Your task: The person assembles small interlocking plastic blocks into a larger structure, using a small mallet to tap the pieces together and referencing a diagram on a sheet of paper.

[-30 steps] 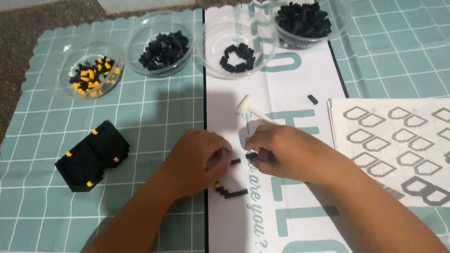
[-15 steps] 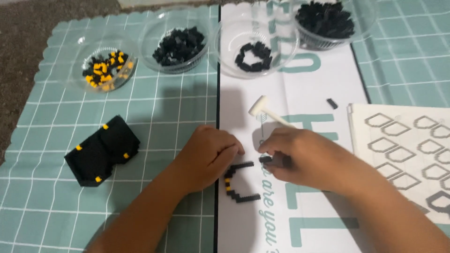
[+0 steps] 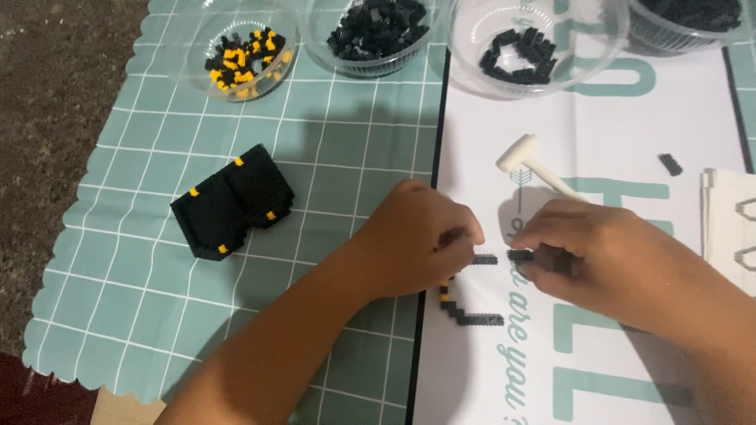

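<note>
My left hand [image 3: 417, 236] rests on the white sheet's left edge, fingers pinched on a thin black and yellow brick frame [image 3: 471, 318] that curves below it. Its top end [image 3: 485, 259] pokes out from my fingertips. My right hand [image 3: 598, 252] faces it from the right, pinching a small black brick piece [image 3: 521, 255] a short gap from that end. A white toy hammer [image 3: 529, 161] lies just above both hands.
A black block model with yellow dots [image 3: 232, 201] sits on the teal grid mat [image 3: 134, 275]. Several clear bowls line the far edge: yellow-and-black bricks [image 3: 240, 63], black bricks [image 3: 378, 27], a few black bricks [image 3: 524, 55]. A loose black brick [image 3: 670, 164] and instruction sheets [image 3: 728, 220] lie right.
The view has shifted closer and to the right. My hands stay together over the brick frame, with the right hand now holding its small piece level with the frame's top end.
</note>
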